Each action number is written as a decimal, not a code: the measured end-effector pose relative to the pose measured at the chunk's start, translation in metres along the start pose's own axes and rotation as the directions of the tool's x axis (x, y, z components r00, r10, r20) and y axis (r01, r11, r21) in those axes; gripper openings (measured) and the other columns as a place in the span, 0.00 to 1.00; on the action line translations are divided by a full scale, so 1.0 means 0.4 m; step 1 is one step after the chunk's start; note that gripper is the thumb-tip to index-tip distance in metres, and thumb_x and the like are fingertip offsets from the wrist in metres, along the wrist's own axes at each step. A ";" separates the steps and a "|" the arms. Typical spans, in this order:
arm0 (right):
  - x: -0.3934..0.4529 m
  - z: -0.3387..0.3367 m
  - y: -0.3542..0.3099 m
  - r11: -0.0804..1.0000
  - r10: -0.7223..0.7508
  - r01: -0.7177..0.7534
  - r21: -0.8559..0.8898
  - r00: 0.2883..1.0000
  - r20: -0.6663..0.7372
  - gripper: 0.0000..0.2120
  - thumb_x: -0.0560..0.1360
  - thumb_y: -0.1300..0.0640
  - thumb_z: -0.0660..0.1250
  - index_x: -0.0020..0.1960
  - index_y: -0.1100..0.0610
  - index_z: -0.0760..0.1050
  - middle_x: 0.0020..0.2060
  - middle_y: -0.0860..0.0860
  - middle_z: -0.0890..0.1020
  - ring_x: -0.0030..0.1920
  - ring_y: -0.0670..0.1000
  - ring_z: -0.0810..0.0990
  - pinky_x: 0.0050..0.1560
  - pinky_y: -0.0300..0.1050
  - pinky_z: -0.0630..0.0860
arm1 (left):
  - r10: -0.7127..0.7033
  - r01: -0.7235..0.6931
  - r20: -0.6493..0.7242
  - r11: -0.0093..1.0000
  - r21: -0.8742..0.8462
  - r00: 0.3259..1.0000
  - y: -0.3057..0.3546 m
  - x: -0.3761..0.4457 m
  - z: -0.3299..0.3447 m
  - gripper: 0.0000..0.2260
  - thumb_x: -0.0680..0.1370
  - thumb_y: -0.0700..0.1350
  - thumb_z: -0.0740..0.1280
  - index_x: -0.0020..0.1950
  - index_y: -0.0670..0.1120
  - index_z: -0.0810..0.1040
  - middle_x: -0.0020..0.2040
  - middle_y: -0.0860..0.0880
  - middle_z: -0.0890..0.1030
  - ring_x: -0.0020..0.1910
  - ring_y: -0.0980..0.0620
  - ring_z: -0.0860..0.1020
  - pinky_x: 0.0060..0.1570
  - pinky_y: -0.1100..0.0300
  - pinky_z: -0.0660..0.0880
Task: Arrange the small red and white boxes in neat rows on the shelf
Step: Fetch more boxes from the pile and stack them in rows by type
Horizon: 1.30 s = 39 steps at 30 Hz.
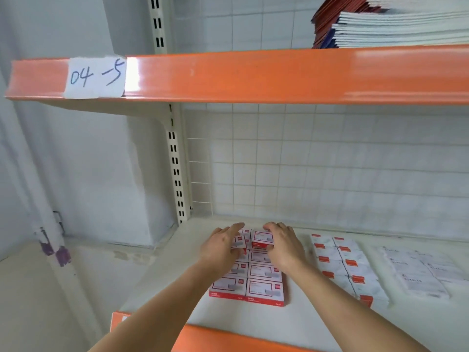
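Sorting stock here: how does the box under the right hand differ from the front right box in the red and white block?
The box under the right hand sits raised at the back, pinched by the right hand; the front right box lies flat and untouched in its row at the shelf front. The held one looks slightly askew; the front one looks squared up. Both have white tops with red edges.

I count two columns of small red and white boxes (265,288) on the near shelf (157,283), about four or five rows deep, though my hands hide part of the far rows, so I cannot give a sure total. My two hands, left hand (223,246) and right hand (283,246), are both on them. To the right lie two columns of wrapped white packs with orange labels (345,265), about five each. Farther right sits one batch of plain white packets (421,273), too blurred to count. One handwritten label (95,77) marks the upper shelf, with one pile of booklets (390,21).
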State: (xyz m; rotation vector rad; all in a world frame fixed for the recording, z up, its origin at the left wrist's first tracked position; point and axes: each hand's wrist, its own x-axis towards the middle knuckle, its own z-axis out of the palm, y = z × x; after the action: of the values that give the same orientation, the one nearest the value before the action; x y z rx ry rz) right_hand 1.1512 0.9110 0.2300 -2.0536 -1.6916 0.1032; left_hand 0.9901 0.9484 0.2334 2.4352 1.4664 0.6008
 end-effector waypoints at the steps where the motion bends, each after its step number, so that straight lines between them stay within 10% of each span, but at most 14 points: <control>1: 0.006 0.005 -0.002 1.000 0.023 -0.023 0.000 1.000 -0.004 0.26 0.74 0.66 0.64 0.70 0.51 0.65 0.65 0.48 0.71 0.65 0.50 0.68 0.55 0.41 0.73 | 0.023 -0.023 0.011 1.000 -0.004 1.000 -0.009 0.015 0.004 0.28 0.78 0.48 0.65 0.74 0.59 0.58 0.67 0.53 0.72 0.64 0.52 0.70 0.57 0.56 0.72; 21: 0.101 0.030 -0.010 0.991 0.120 -0.117 -0.068 0.992 0.038 0.24 0.75 0.64 0.65 0.69 0.53 0.68 0.64 0.50 0.72 0.64 0.51 0.69 0.57 0.45 0.73 | 0.203 -0.167 0.203 0.969 -0.179 0.958 -0.068 0.205 0.040 0.25 0.76 0.44 0.68 0.71 0.54 0.66 0.65 0.52 0.75 0.61 0.52 0.74 0.57 0.60 0.71; 39: 0.014 -0.044 0.027 0.974 0.157 -0.166 -0.151 0.985 -0.072 0.22 0.77 0.56 0.62 0.71 0.52 0.65 0.67 0.50 0.70 0.67 0.53 0.68 0.58 0.47 0.72 | 0.330 -0.324 0.037 0.939 -0.112 0.943 0.007 0.153 0.048 0.21 0.78 0.55 0.63 0.69 0.52 0.70 0.64 0.51 0.75 0.63 0.50 0.70 0.64 0.56 0.64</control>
State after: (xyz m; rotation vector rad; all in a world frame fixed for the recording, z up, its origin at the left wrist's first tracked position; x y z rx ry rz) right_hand 1.1683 0.9096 0.2427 -2.2850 -1.5380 -0.0398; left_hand 1.0266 1.0014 0.2311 2.6079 0.9857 0.6496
